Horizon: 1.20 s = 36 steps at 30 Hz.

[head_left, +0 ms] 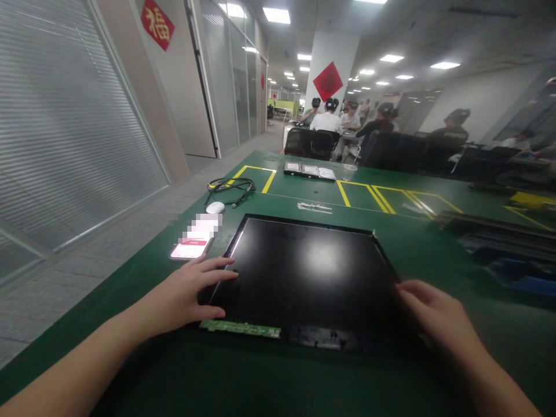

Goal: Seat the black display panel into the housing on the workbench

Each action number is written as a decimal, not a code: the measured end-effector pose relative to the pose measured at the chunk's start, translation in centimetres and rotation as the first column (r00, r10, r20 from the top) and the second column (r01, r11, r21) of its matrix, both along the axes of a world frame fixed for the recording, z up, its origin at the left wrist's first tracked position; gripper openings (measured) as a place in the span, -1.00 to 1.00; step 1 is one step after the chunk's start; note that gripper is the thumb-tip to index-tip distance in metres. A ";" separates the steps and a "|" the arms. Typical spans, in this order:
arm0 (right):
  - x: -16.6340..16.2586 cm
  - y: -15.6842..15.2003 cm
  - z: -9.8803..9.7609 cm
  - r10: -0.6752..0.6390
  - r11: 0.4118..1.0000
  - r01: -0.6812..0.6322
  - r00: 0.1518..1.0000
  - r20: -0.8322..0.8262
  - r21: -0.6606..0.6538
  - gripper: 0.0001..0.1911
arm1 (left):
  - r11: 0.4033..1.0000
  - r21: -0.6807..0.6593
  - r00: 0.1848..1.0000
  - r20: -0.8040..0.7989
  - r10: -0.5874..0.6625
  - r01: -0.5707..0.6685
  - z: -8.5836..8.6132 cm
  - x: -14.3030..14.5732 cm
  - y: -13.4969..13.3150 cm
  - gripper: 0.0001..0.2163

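Note:
A black LCD screen panel point(299, 272) lies flat on the green table in front of me. A green circuit board strip point(241, 329) runs along the left part of its near edge. My left hand point(195, 289) rests over the panel's left edge, its fingers spread and thumb apart. At the right edge, my right hand point(430, 304) has its thumb and fingertips closed on the panel's rim; its lower fingers are partly hidden.
A lit phone point(193, 240), a white mouse point(215, 207) and a coiled black cable point(230, 188) lie at the left. Hard drives point(309, 169) and a clear cup point(350, 171) stand farther back. Dark and blue parts point(516, 260) lie blurred at right. People point(328, 119) sit beyond.

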State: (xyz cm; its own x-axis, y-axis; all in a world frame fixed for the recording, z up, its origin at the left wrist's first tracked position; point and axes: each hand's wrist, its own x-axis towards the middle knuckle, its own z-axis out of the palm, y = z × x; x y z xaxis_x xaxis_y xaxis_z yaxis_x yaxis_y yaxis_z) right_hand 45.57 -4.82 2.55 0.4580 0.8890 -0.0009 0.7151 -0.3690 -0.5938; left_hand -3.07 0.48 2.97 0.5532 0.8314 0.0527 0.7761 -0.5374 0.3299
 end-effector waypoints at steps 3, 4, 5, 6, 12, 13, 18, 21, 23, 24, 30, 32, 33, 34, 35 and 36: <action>0.0 -0.1 0.0 -0.019 1.000 0.019 1.000 -0.020 -0.018 -0.59 | 0.999 0.028 0.999 0.018 -0.045 0.044 -0.2 0.0 0.0 -0.49; 0.0 -0.1 0.0 -0.025 0.999 0.025 0.999 -0.028 -0.027 -0.59 | 0.998 0.030 0.998 0.017 -0.061 0.061 -0.1 -0.1 0.0 -0.51; 0.1 -0.1 -0.1 -0.028 0.999 0.027 0.999 -0.033 -0.033 -0.59 | 0.997 0.027 0.997 0.011 -0.076 0.076 -0.1 -0.1 0.0 -0.52; 0.1 -0.1 -0.2 -0.030 0.999 0.029 0.999 -0.033 -0.035 -0.59 | 0.996 0.021 0.996 0.002 -0.091 0.091 0.0 -0.1 0.0 -0.54; 0.4 0.0 -0.6 -0.038 0.999 0.038 0.997 -0.066 -0.005 -0.63 | 0.994 -0.007 0.994 -0.027 -0.109 0.109 0.3 -0.1 0.0 -0.57; 0.4 0.0 -0.6 -0.038 0.999 0.037 0.996 -0.079 -0.005 -0.63 | 0.994 -0.008 0.994 -0.028 -0.110 0.110 0.3 0.0 -0.1 -0.58; 0.3 0.0 -0.5 -0.040 0.999 0.037 0.996 -0.084 -0.027 -0.62 | 0.991 0.000 0.991 -0.033 -0.131 0.132 0.1 0.0 -0.1 -0.61; 0.4 0.0 -0.5 -0.049 0.998 0.047 0.995 -0.084 -0.030 -0.59 | 0.990 0.005 0.990 -0.031 -0.140 0.140 0.0 0.0 -0.2 -0.63; 0.5 0.0 -0.5 -0.060 0.998 0.058 0.995 -0.079 -0.032 -0.60 | 0.990 0.002 0.989 -0.045 -0.139 0.139 0.0 0.0 -0.3 -0.64; 0.5 0.0 -0.6 -0.060 0.998 0.058 0.995 -0.073 -0.025 -0.61 | 0.990 -0.002 0.989 -0.054 -0.140 0.140 -0.1 0.0 -0.3 -0.64; 0.7 -0.1 -0.9 -0.055 0.998 0.053 0.993 -0.101 -0.025 -0.62 | 0.986 0.009 0.983 -0.077 -0.165 0.166 -0.3 -0.2 -0.2 -0.66; 0.6 -0.1 -0.9 -0.063 0.998 0.060 0.993 -0.101 -0.032 -0.62 | 0.985 0.009 0.982 -0.083 -0.170 0.171 -0.3 -0.2 -0.2 -0.66; 0.6 -0.1 -1.0 -0.063 0.998 0.060 0.992 -0.106 -0.035 -0.62 | 0.985 0.009 0.982 -0.084 -0.171 0.172 -0.3 -0.2 -0.2 -0.66; 0.6 -0.1 -1.0 -0.063 0.998 0.060 0.992 -0.113 -0.035 -0.62 | 0.985 0.011 0.982 -0.080 -0.171 0.173 -0.3 -0.1 -0.3 -0.66; 0.6 -0.1 -1.0 -0.063 0.998 0.059 0.990 -0.124 -0.035 -0.61 | 0.985 0.017 0.983 -0.073 -0.171 0.173 -0.2 -0.1 -0.4 -0.66; 0.6 -0.1 -1.1 -0.063 0.998 0.060 0.989 -0.133 -0.031 -0.61 | 0.986 0.025 0.984 -0.064 -0.166 0.168 -0.2 0.0 -0.4 -0.66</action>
